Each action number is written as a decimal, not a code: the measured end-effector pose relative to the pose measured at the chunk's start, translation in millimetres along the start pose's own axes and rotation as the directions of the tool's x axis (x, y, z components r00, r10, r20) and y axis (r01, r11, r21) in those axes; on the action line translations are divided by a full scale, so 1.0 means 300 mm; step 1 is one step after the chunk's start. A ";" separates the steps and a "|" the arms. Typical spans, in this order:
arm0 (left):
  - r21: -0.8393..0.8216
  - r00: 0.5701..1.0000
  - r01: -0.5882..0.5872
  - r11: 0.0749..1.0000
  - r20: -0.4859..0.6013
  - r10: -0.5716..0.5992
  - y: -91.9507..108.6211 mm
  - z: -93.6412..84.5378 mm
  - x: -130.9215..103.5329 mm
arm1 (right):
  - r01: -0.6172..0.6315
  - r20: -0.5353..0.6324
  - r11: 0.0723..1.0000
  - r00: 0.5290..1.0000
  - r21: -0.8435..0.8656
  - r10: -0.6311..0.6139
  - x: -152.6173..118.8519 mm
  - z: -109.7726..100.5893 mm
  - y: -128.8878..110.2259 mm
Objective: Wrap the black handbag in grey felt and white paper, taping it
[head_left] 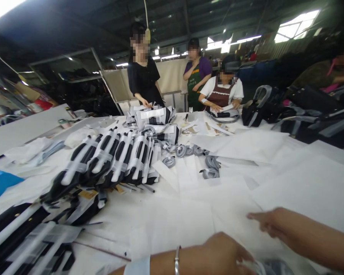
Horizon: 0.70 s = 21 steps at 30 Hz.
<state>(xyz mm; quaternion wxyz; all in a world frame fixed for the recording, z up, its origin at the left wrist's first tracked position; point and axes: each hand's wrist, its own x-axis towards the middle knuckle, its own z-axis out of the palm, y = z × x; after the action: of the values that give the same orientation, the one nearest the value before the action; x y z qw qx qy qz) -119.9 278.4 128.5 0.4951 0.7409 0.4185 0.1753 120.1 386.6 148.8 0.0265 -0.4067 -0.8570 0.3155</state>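
At the bottom edge, my left hand, with a metal bangle and a pale band on its arm, has its fingers curled down. Beside those fingers lies a dark, plastic-wrapped thing, cut off by the frame, and its kind is unclear. My right hand hovers just above the white sheets, holding nothing, its forefinger stretched to the left and the other fingers loosely bent. Coiled grey straps lie farther out on the table.
Black bags with white-wrapped handles stand in a row at left, more lying nearer. A blue packet is at far left. Across the table, a seated co-worker handles a piece and two people stand. Black bags are piled at right.
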 end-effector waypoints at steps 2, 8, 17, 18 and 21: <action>0.167 0.984 0.110 0.980 -0.160 -0.083 -0.026 -0.104 0.057 | 0.036 0.073 0.997 0.997 -0.064 -0.032 0.179 -0.022 -0.064; 0.234 0.828 0.367 0.900 -0.523 -0.202 -0.278 -0.439 0.251 | -0.095 -0.117 0.923 0.992 -0.374 0.054 0.650 0.072 -0.105; 0.203 0.547 0.623 0.755 -0.804 -0.235 -0.572 -0.728 0.434 | -0.348 -0.114 0.749 0.931 -0.563 0.348 0.872 0.095 0.007; 0.201 0.537 0.634 0.747 -0.809 -0.238 -0.585 -0.749 0.461 | -0.318 -0.081 0.756 0.939 -0.572 0.334 0.875 0.090 0.024; 0.195 0.541 0.660 0.725 -0.793 -0.280 -0.613 -0.788 0.552 | -0.188 0.006 0.789 0.972 -0.585 0.237 0.867 0.089 0.068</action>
<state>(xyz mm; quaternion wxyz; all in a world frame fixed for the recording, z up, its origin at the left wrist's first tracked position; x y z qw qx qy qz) -264.0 577.9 46.9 0.1221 0.5607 0.7951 0.1963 -47.7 567.9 61.0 -0.1683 -0.4763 -0.8612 0.0558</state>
